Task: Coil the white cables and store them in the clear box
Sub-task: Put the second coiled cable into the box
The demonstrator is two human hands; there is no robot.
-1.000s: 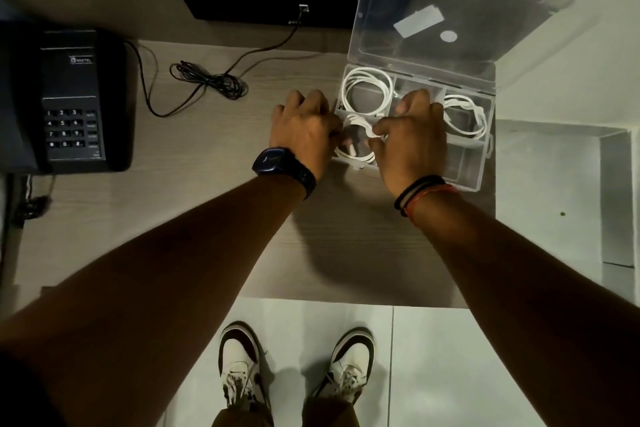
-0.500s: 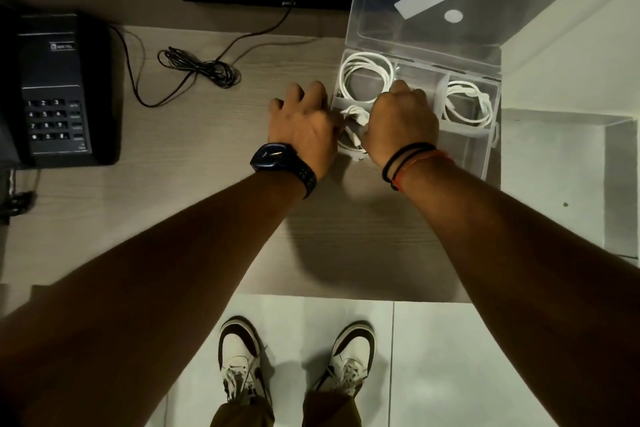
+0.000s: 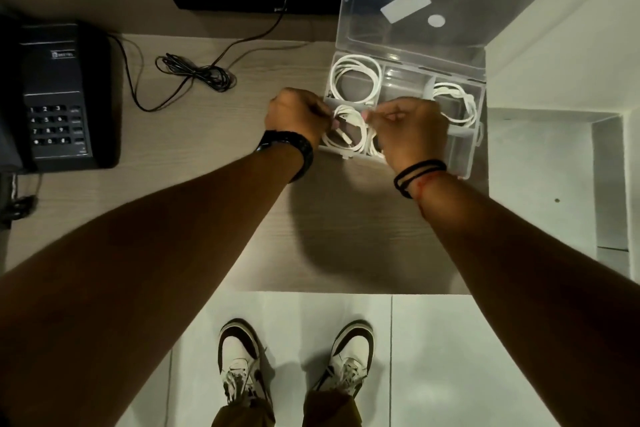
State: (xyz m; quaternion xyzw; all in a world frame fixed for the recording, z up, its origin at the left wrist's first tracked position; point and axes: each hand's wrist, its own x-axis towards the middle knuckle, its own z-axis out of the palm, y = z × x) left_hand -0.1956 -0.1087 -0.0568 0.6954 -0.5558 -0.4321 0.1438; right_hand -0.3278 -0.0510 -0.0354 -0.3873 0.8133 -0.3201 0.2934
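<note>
Pinching the white cable (image 3: 349,135) from both sides, the left hand (image 3: 294,118) and right hand (image 3: 412,128) held its coil in the near-left compartment of the clear box (image 3: 462,149) at the right edge of the desk (image 3: 180,149).

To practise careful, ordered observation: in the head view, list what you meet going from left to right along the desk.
Black telephone → tangled black cable → left hand → white cable pinched between both hands → right hand → coiled white cable in the right compartment of the clear box.
</note>
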